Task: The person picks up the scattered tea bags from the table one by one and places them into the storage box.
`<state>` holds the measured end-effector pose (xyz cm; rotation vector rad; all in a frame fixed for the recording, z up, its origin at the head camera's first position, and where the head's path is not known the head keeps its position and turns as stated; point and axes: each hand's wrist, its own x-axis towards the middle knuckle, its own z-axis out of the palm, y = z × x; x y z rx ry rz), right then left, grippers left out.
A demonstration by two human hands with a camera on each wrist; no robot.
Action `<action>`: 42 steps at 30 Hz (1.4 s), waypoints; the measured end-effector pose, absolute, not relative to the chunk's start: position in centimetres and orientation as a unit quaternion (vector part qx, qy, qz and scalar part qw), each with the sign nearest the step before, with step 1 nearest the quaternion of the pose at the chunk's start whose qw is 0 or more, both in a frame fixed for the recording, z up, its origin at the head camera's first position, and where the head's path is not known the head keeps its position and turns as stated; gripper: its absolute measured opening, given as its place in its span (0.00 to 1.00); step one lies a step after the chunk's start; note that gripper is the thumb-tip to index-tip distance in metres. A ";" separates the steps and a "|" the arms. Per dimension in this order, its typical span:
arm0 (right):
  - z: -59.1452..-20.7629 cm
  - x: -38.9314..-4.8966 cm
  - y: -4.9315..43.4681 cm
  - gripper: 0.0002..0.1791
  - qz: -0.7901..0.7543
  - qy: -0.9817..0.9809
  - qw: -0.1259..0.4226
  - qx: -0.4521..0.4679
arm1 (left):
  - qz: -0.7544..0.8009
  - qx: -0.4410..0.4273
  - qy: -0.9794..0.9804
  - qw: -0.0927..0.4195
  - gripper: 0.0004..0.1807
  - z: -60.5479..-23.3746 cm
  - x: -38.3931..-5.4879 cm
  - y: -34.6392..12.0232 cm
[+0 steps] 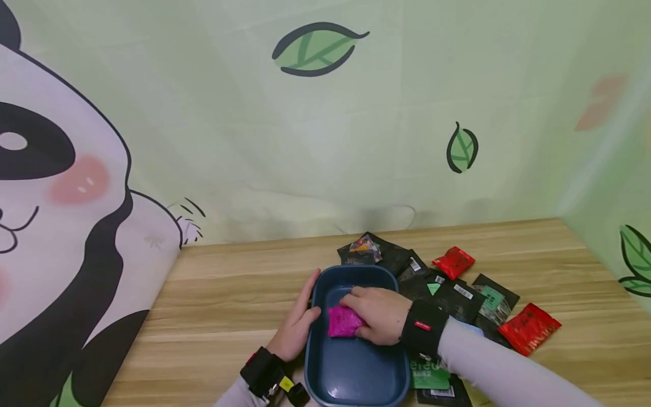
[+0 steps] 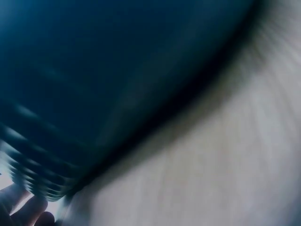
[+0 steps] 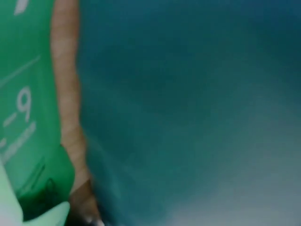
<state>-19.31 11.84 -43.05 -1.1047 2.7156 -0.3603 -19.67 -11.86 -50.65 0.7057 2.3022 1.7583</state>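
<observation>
Packet (image 1: 339, 323), bright pink and crinkled, is something I would treat as light and soft: I expect a thin, slightly slick film that gives under the fingers rather than keeping its shape. I cannot tell what is inside, so I would keep the squeeze modest in case the filling crushes or the film slides. The best hold, I judge, is fingertips and thumb on opposite edges of its body, much as the right hand (image 1: 383, 315) pinches it now, coming in from the packet's right side. It lies within the outline of the blue tub (image 1: 356, 370), near the middle; whether it touches the floor of the tub I can't make out. The left hand (image 1: 296, 325) rests along the tub's outer left wall, fingers fairly straight, thumb at the rim, so the packet is between the two hands, with that wall separating it from the left one. Both wrist views give me mostly blue blur and do not show the packet. Right of the tub, dark sachets (image 1: 460, 301) and red packets (image 1: 529, 329) lie on the tabletop (image 1: 218, 316).
</observation>
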 end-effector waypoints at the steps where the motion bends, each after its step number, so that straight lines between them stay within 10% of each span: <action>1: -43.0 -19.2 11.9 0.32 -0.123 0.914 0.093 -0.374 | 0.589 0.235 0.769 0.082 0.38 -50.7 -19.6 -11.8; 24: -41.1 -16.3 22.0 0.21 -0.215 0.930 -0.063 -0.291 | 0.576 0.252 0.776 0.047 0.38 -50.6 -19.9 -12.0; 32: -43.5 -14.9 23.9 0.07 -0.162 0.938 -0.063 -0.301 | 0.579 0.262 0.771 0.041 0.38 -50.6 -19.7 -12.1; 42: -44.3 -13.9 23.6 0.21 -0.112 0.948 -0.018 -0.296 | 0.581 0.255 0.771 0.045 0.39 -50.7 -19.6 -11.7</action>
